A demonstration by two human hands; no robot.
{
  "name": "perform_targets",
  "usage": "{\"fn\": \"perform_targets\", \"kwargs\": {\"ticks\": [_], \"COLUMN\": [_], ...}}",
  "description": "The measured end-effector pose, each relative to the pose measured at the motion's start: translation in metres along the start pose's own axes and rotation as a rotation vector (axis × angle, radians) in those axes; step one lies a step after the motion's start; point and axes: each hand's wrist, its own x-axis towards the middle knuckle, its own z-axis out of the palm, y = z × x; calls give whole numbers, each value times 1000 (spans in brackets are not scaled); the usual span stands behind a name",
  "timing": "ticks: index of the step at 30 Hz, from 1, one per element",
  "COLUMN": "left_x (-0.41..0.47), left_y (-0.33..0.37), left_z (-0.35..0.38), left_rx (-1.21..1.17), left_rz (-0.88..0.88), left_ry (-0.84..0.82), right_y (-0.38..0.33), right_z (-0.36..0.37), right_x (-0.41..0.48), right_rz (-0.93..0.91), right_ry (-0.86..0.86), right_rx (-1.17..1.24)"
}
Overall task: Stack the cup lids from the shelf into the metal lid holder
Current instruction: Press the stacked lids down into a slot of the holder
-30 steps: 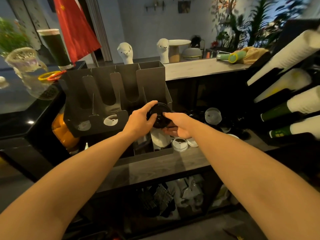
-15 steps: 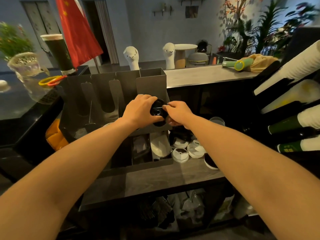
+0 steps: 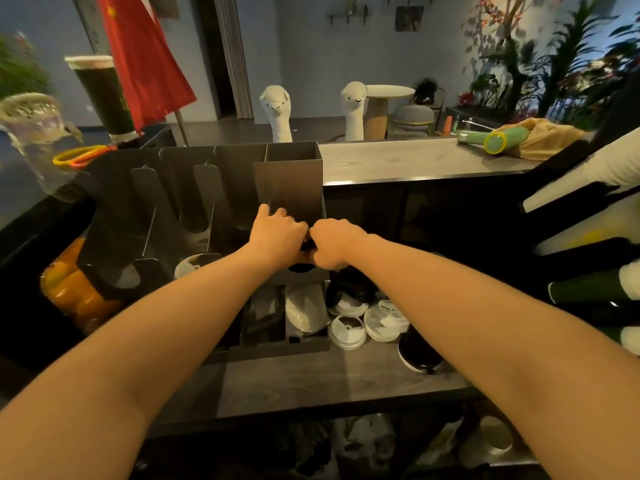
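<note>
At the rightmost compartment of the metal lid holder (image 3: 287, 181), both hands are now pressed together against the front panel. One second back the black lid (image 3: 306, 244) was held lower and nearer, in full view between the hands. Half a second back it had been raised to the slot. Now it is almost hidden, and only a dark sliver is seen between the knuckles.

The left hand (image 3: 277, 233) is curled over the lid, with the thumb lifted against the panel. The right hand (image 3: 336, 242) is curled inward, and the lid is pinched from the right side. Neither hand is opened. How deep the lid sits cannot be told. The dark shape in the cut-out just below the hands may be its lower edge or lids already stacked.

The lid is judged to be at insertion and not yet released. More work is left. On the shelf (image 3: 311, 382), right of the holder, white lids (image 3: 347, 332) are lying loose and touching one another. A second dark lid (image 3: 419, 355) is lying nearer the shelf edge. A stored white lid (image 3: 194, 264) is seen low in a slot further left.

The held lid is seen as round and black. Finer detail is not resolved at this moment.
</note>
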Motion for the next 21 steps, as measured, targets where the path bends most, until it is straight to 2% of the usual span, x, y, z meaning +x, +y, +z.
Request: {"fn": "perform_targets", "kwargs": {"ticks": [4,10,13,17,21], "left_x": [9,14,16,17,15], "left_y": [2,-3,-4,3,6], "left_z": [7,4,4,7,10], "left_rx": [-78,-143,-167,-26,-13], "left_rz": [-2,51,45,-11,-41], "left_ry": [-225,-401,-423,-385,-349], "right_y": [-2,-5,-4,-4,-5], "right_z": [-7,1,5,11,17], "right_x": [2,13,16,16,14], "right_rz": [-44,-91,-87,-84,-55], "right_ry": [-172,-175,-158,-117,-75], "right_rx": [-113,-380,-388,-377,-361]}}
